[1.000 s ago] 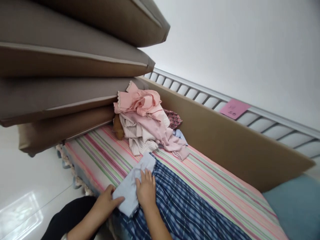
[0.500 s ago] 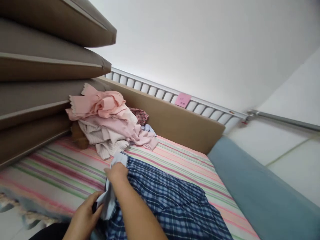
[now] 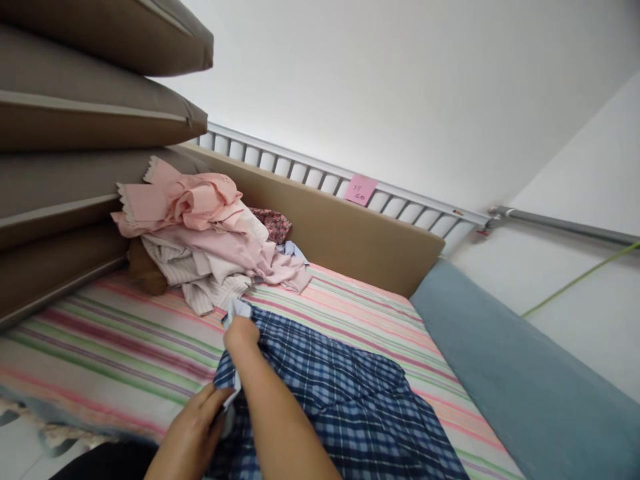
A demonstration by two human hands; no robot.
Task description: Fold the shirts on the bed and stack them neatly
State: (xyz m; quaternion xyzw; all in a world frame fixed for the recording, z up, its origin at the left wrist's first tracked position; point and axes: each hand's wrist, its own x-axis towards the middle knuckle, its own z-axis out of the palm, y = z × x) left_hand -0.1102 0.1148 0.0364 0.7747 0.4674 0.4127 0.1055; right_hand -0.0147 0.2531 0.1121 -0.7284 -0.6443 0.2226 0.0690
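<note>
The left hand pinches a pale band, the right hand clasps its far end, apparently to hold straight the edge of the plaid garment beneath and right of both.

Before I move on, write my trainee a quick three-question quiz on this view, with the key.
1. Which of the person's hands is nearer the heaped clothes?
2. True or false: the pink note lies on the striped cover.
3. What pattern does the garment under the right forearm show? A) floral B) plaid C) polka dots

Key:
1. The right hand.
2. False; the pink note is up on the slatted rail.
3. B.
</note>
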